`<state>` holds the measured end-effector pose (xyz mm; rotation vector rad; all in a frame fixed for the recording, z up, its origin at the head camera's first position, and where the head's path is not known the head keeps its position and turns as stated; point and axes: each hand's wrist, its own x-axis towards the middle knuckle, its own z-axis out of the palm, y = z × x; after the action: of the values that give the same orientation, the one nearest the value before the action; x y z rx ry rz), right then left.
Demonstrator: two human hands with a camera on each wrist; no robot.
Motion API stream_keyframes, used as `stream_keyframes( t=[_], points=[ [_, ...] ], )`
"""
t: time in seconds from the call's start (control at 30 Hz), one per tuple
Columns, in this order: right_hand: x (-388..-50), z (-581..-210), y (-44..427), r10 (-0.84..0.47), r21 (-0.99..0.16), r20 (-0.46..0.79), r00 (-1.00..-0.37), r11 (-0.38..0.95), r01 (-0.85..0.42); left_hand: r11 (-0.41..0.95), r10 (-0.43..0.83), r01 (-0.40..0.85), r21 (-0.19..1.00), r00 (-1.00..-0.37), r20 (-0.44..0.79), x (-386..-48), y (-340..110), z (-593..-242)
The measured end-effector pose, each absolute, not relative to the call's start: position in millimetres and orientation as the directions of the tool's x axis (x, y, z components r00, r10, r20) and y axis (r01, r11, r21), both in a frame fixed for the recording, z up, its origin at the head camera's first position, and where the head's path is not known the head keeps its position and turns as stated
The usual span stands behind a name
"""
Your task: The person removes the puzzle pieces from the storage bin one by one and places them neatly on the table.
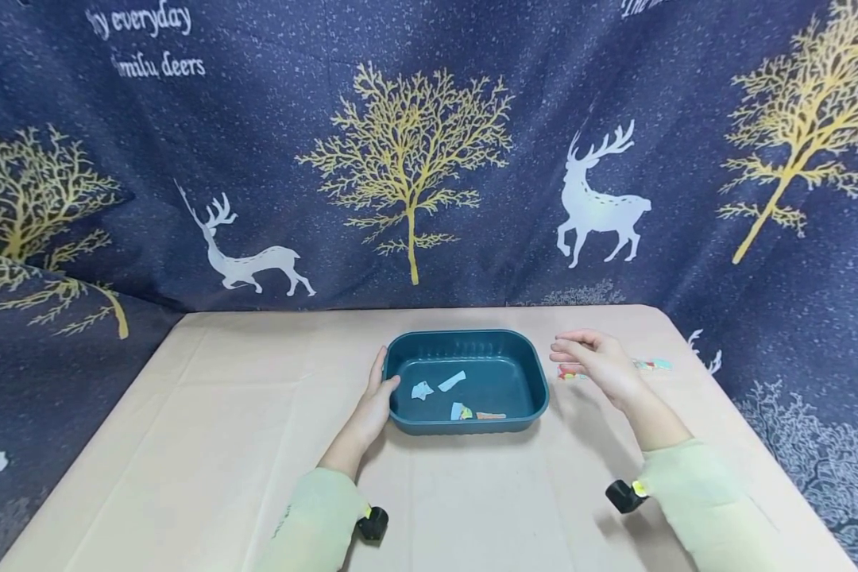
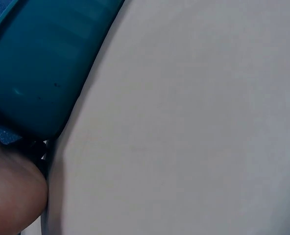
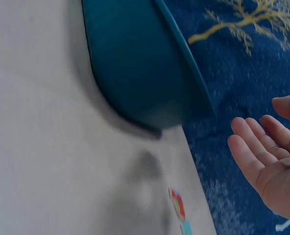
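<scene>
A teal rectangular plastic basin (image 1: 468,427) sits on the table, with several small paper scraps inside. Among them are a pale blue piece (image 1: 422,390), a pale strip (image 1: 453,381) and an orange-brown piece (image 1: 490,415). My left hand (image 1: 373,405) holds the basin's left end, its thumb over the rim and the fingers outside. To the right of the basin, my right hand (image 1: 604,367) hovers above the table, fingers loosely bent and holding nothing in the right wrist view. Beneath and beside it lie a red scrap (image 1: 568,372) and a light blue scrap (image 1: 659,364).
A beige cover (image 1: 222,445) lies over the table. Behind it hangs a dark blue cloth (image 1: 257,143) printed with deer and trees. Each sleeve has a black wrist camera (image 1: 625,496) attached below it.
</scene>
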<state>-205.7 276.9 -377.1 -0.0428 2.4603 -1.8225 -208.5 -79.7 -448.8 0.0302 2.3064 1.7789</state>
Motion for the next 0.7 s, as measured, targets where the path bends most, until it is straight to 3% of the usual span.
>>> stream_keyframes(
  t=[0.33,0.7],
  points=[
    [-211.7,-374.6,238.9,-0.173,-0.951,-0.089,-0.981,0.309,0.032,0.265,0.153,-0.125,0.956,-0.974,-0.17,-209.4,-79.3,-449.3],
    [-219.6,-394.5,189.7,-0.383,-0.897,-0.034,-0.923,0.42,-0.141,0.282,0.154,-0.107,0.954,-0.976,-0.155,-209.3,-79.7,-448.8]
  ],
)
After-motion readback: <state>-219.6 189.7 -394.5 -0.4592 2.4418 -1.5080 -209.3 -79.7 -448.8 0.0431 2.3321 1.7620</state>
